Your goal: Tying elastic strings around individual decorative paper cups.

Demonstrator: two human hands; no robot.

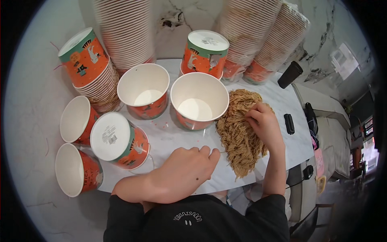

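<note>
A heap of tan strings point(242, 149) lies on the right part of the table. My right hand point(264, 123) is over its upper right side, with thumb and fingers pinched together on some strings. Left of the heap, my left hand point(187, 169) is closed, its back turned up. A thin strand shows between its fingertips and the heap, though the fingers' undersides are hidden. Beyond my left hand stands an open orange paper bucket point(199, 103) with a white inside. Another open bucket point(144, 88) stands to its left. An upside-down bucket point(117, 139) is nearest my left forearm.
Two buckets point(76, 119) point(72, 171) lie on their sides at the left. Tall bucket stacks point(125, 32) point(252, 28) line the back, with upside-down buckets point(205, 52) point(86, 60) before them. A black cup point(290, 74) and a small black object point(289, 124) are at the right.
</note>
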